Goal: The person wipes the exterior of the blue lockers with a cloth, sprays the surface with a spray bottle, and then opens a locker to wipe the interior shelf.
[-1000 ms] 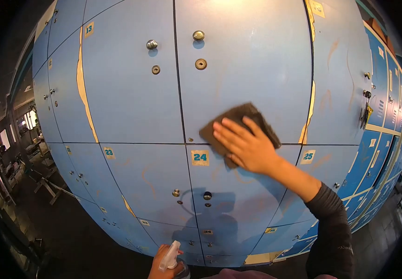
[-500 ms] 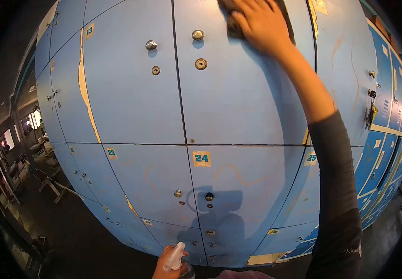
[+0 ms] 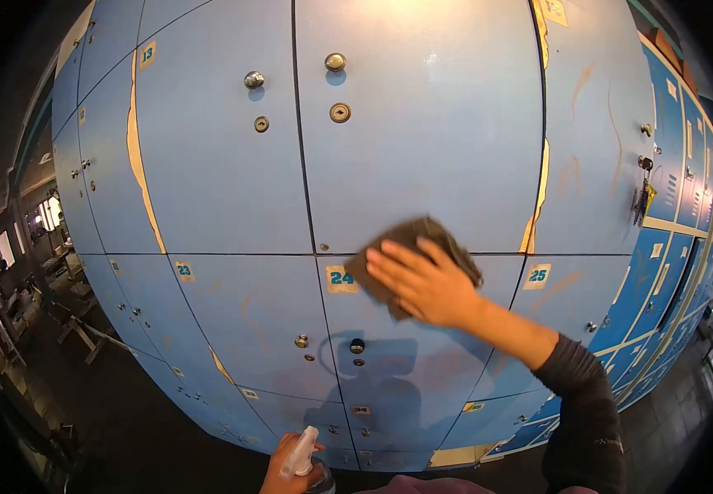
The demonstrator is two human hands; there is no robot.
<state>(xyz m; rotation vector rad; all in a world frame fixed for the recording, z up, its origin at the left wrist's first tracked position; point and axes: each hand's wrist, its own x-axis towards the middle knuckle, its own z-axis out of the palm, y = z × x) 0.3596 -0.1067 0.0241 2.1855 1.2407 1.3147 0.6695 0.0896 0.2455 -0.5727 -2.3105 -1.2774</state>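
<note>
My right hand (image 3: 426,284) presses a dark folded cloth (image 3: 397,305) against the blue lockers, across the seam above door 24 (image 3: 422,362). The cloth's left edge reaches the number 24 label (image 3: 339,279). Low in the view, my left hand (image 3: 286,469) is closed round a spray bottle (image 3: 300,453) with a white trigger head; its body is mostly cut off by the frame. Above the cloth is a larger blue door (image 3: 422,148) with a round knob (image 3: 335,62) and a keyhole lock (image 3: 340,112).
Doors with labels 13 (image 3: 148,55), 23 (image 3: 184,271) and 25 (image 3: 538,276) surround this one. Keys (image 3: 643,198) hang from a lock on the right. More blue lockers (image 3: 677,189) stand beyond. Dark floor (image 3: 117,403) and gym-like equipment (image 3: 84,325) show at left.
My right hand has swept the cloth down from the top of the upper door to the seam by label 24. My left hand still holds the spray bottle low down.
</note>
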